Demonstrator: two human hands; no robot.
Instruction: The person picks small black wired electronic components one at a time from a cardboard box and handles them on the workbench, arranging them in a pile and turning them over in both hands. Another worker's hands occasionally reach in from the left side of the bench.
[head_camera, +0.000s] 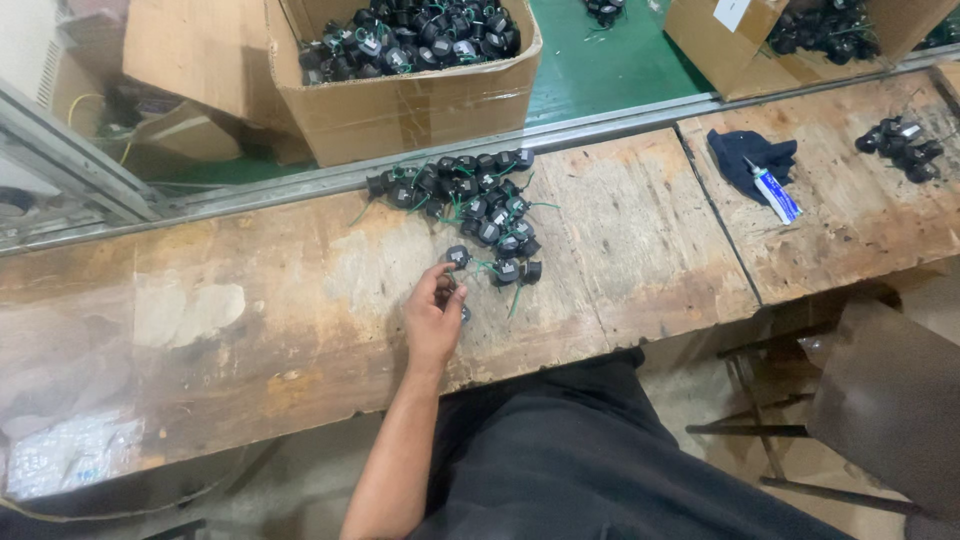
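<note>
Item: small black round component (457, 256) with green wire leads, pinched at your left hand (433, 318) fingertips, fingers closed on it, more black parts tucked under the palm. It sits just off the near edge of the heap of like components (470, 200) on the worn wooden bench (300, 300). Your right hand is out of view. Behind the heap: metal rail (600, 125), then an open cardboard box (400, 105) (filled with the same parts). To the right: dark blue cloth (745, 152) with a white tube (775, 192) lying on it; beyond, a smaller cluster of components (902, 148).
</note>
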